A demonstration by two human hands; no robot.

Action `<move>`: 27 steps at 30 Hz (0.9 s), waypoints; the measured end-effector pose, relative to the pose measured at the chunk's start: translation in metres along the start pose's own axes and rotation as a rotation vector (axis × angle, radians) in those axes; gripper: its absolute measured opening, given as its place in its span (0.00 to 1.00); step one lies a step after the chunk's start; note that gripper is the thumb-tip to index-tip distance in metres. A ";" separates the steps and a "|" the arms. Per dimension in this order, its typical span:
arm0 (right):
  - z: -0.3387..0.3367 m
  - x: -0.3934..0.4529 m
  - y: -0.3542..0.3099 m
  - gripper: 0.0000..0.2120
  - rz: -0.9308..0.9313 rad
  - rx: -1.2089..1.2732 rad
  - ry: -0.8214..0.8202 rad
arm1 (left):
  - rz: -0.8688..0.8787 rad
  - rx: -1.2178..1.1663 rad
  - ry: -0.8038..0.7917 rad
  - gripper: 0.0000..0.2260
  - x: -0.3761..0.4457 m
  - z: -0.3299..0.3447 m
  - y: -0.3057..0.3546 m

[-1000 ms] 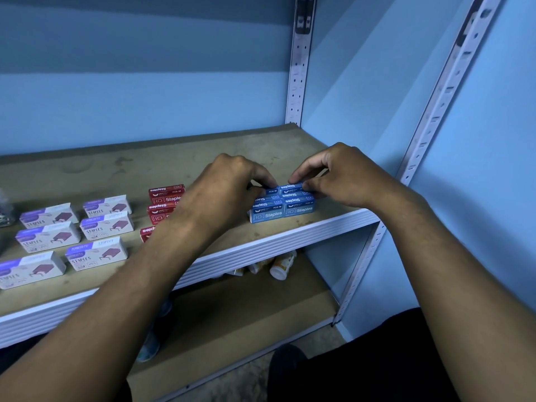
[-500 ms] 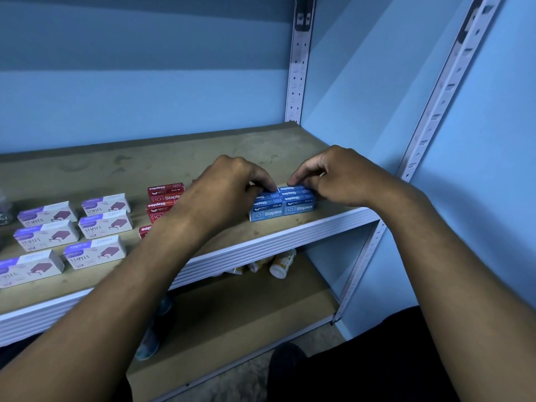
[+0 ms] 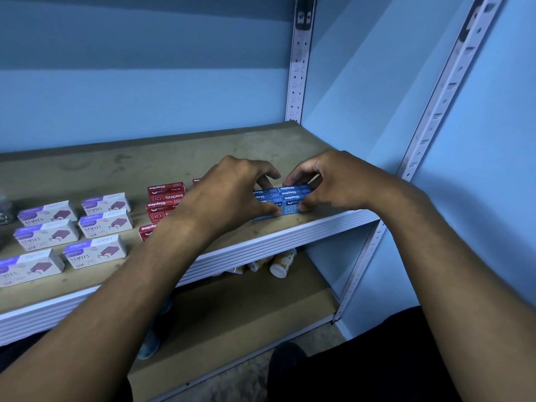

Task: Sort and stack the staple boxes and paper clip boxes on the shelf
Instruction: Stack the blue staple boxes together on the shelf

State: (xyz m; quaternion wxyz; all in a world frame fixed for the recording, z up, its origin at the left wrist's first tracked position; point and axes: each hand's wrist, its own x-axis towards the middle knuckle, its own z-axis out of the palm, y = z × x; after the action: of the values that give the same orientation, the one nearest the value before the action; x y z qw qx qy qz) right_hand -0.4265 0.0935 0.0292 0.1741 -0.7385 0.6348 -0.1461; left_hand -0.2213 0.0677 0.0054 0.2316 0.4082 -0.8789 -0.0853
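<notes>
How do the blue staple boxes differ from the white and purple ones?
The blue staple boxes sit packed tight together near the shelf's right front edge, gripped by both hands; the white and purple boxes lie spaced apart on the left, untouched. Blue ones look slimmer. Both kinds read "Staples".

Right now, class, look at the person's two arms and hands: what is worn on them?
Nothing is worn: the left hand and right hand are bare, with no gloves, rings or watch visible. Both forearms are uncovered to the frame edge; no sleeves show.
</notes>
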 end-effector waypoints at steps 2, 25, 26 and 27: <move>0.000 0.002 0.000 0.20 0.007 -0.011 0.002 | 0.006 -0.008 0.009 0.26 -0.001 0.001 0.000; 0.007 0.008 -0.040 0.12 -0.126 0.120 0.141 | -0.032 0.161 0.106 0.13 -0.042 -0.053 -0.035; 0.009 0.010 -0.044 0.12 -0.136 0.121 0.143 | -0.046 0.164 0.096 0.13 -0.045 -0.057 -0.038; 0.011 0.012 -0.048 0.12 -0.147 0.121 0.143 | -0.061 0.166 0.082 0.12 -0.047 -0.060 -0.041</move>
State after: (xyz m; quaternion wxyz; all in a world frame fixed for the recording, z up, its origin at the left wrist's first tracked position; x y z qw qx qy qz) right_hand -0.3775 0.0891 0.0407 0.1613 -0.7588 0.5799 -0.2487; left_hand -0.1385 0.0792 0.0287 0.2301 0.4557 -0.8599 -0.0027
